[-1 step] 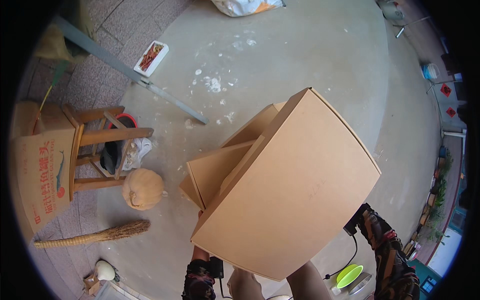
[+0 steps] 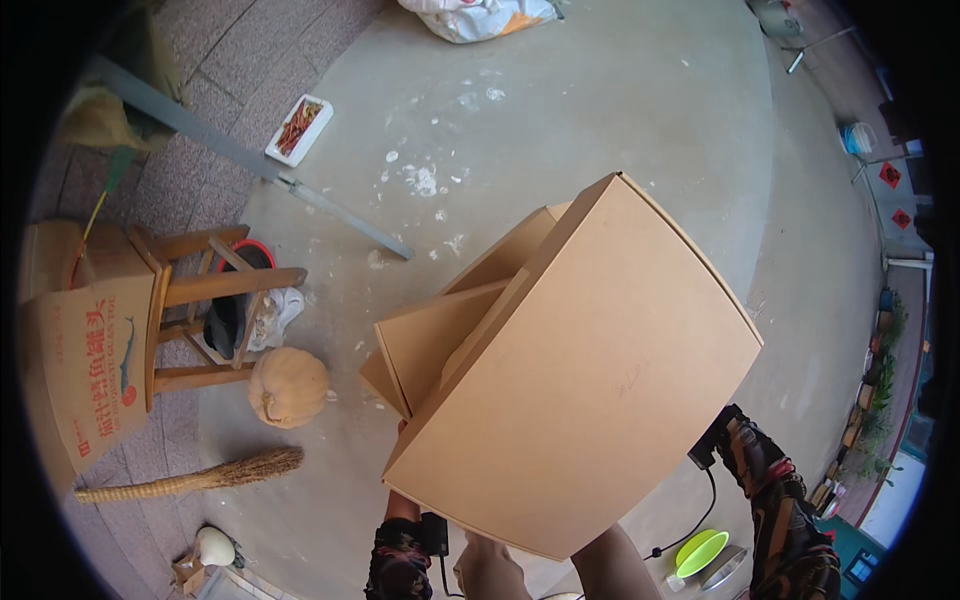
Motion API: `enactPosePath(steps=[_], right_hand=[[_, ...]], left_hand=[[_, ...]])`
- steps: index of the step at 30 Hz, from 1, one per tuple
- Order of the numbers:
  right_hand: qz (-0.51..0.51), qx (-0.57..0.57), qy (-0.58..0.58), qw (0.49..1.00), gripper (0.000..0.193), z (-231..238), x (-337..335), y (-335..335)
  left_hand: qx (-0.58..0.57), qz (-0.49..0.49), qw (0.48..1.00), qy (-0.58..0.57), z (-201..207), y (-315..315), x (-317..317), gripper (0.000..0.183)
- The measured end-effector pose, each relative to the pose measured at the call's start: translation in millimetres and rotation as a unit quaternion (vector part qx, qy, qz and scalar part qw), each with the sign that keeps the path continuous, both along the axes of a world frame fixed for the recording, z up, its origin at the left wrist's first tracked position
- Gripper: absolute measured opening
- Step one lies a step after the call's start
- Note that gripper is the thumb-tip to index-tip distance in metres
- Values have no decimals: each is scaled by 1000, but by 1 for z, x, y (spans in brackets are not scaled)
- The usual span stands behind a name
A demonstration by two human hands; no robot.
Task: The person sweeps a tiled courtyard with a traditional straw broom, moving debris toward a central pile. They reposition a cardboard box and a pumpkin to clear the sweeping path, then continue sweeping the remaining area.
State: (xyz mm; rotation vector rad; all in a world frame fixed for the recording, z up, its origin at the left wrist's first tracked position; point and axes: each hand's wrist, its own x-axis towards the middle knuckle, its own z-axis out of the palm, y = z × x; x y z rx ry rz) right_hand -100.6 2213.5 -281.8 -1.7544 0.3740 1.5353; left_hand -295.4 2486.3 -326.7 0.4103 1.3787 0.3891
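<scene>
Left hand (image 2: 400, 500): at the lower left edge of the plain brown cardboard box (image 2: 590, 390), mostly hidden; finger spread cannot be told.
Right hand (image 2: 722, 438): gloved, at the box's lower right edge; grip hidden behind the panel.
Box: held up in front of the body, tilted, flaps open at left.
Handling: best supported from both edges and kept level.
Beyond: pale round pumpkin (image 2: 288, 386), wooden stool (image 2: 200, 300), straw broom (image 2: 190, 478) on concrete floor (image 2: 600, 120).

Head camera looks steeply down, close above the cardboard box (image 2: 580, 380).
</scene>
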Motion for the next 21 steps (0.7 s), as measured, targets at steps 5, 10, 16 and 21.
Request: enactPosePath(steps=[5,10,16,21], right_hand=[[-39,14,-4,999,55,31,60,30],[-69,7,-23,997,55,45,145,67],[-94,-11,-37,995,54,29,244,103],[-101,-14,-42,994,54,4,317,135]], left_hand=[[20,-47,998,-22,24,56,107,35],[24,-75,996,-28,39,110,190,35],[17,-94,995,-19,10,163,268,34],[17,-97,995,-10,-18,204,333,34]])
